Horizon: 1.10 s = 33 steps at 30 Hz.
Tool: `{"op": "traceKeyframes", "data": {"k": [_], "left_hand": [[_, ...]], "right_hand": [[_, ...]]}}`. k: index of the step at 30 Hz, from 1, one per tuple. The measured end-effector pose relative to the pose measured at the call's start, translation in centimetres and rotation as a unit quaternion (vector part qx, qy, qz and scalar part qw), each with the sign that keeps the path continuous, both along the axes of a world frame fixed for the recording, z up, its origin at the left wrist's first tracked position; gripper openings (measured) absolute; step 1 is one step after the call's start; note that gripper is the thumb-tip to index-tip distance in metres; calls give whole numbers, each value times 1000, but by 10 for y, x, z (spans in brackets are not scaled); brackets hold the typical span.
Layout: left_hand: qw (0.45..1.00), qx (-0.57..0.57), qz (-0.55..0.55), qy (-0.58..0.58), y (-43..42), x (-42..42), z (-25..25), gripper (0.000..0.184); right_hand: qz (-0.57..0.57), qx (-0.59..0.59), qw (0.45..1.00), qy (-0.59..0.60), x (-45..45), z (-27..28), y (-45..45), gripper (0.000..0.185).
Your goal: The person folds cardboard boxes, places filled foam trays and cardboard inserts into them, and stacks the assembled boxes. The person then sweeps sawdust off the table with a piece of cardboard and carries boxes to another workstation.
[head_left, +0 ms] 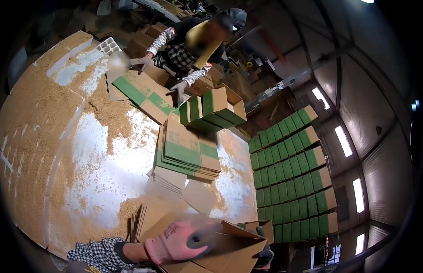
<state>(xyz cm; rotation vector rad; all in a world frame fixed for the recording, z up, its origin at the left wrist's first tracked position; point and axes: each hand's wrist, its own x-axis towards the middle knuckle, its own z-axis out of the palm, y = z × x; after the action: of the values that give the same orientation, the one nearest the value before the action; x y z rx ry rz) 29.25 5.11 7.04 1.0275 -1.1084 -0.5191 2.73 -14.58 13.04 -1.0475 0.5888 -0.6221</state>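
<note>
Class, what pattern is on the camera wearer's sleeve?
Black-and-white check on the sleeve; head view.

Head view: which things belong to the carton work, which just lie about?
In the job, by the look of it:
- carton, left hand over it, right hand at its edge
- flat cartons
- green-sided cartons in rows

Likely just lying about:
- shavings
- celled tray

Grey sheets: can't tell.

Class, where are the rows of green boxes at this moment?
In the head view, the green boxes stand on the right, just past the right edge of the table.
</note>
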Motion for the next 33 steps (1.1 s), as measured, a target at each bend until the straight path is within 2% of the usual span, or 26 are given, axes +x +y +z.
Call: {"op": "traceKeyframes", "data": {"k": [1,2,3,4,6,8,10,11,12,13,14,16,18,20,21,23,24,25,26,27,28,29,30,31,32,33], "left_hand": [[992,96,-63,-55,-2,-6,-5,45],[990,94,-68,-84,-5,-6,-5,42],[987,89,-73,-114,-11,-6,-2,40],[986,84,-75,-124,-17,-6,1,40],[943,158,-99,-276,-28,-12,8,42],[929,166,-110,-312,-36,-18,9,43],[909,207,-113,-344,-42,-23,13,45],[903,203,-114,-360,-42,-27,16,45],[893,235,-104,-370,-42,-32,18,45],[881,266,-91,-381,-43,-36,20,45],[881,260,-61,-391,-45,-41,12,45],[866,259,-13,-427,-49,-49,-3,48],[818,332,-10,-470,-50,-56,-1,47],[747,368,-10,-554,-50,-62,-4,42],[717,367,-3,-593,-47,-63,-7,39],[772,302,-16,-559,-37,-57,-3,37],[814,257,-22,-520,-25,-48,-1,41],[814,230,-56,-530,-12,-28,-3,41],[812,201,-87,-541,1,-14,3,42],[644,220,28,-732,37,-23,29,49],[632,312,9,-709,61,-19,15,55],[765,342,-71,-541,68,-13,-18,54],[860,354,-138,-342,76,-7,-52,55],[899,372,-180,-144,62,-28,-27,57],[927,373,-28,17,60,-62,0,54],[944,328,-19,17,45,-49,-26,69]], "right_hand": [[14,-4,1000,12,6,-1,6,80],[-38,48,998,21,-3,-22,-6,76],[-42,44,998,15,-26,-51,-30,76],[-49,-149,977,144,-57,-83,-61,74],[-42,-344,913,215,-55,-84,-50,48],[-39,-422,879,216,-49,-87,-51,25],[-38,-390,910,136,-35,-82,-48,16],[-44,-529,831,169,-43,-89,-54,8],[-74,-653,728,195,-53,-95,-60,13],[-43,-593,776,211,-62,-105,-74,8],[-34,-439,875,202,-48,-91,-66,16],[63,-305,927,207,-41,-91,-80,45],[162,-267,922,228,-39,-93,-99,65],[25,-440,861,253,-6,-71,-77,72],[-141,-636,709,269,9,-69,-54,74],[-76,-716,591,365,42,-62,-18,74],[-64,-728,567,380,48,-56,-3,73],[-53,-739,542,396,52,-51,4,73],[-98,-764,545,331,52,-68,-7,71],[-121,-777,523,327,53,-80,-13,68],[-132,-788,492,345,61,-82,-15,67],[-141,-793,465,368,60,-86,-9,65],[-143,-790,456,384,62,-87,-7,63],[-160,-799,457,356,63,-88,-10,60],[-176,-808,456,328,63,-89,-14,56],[-176,-818,462,293,61,-82,-19,52]]}}
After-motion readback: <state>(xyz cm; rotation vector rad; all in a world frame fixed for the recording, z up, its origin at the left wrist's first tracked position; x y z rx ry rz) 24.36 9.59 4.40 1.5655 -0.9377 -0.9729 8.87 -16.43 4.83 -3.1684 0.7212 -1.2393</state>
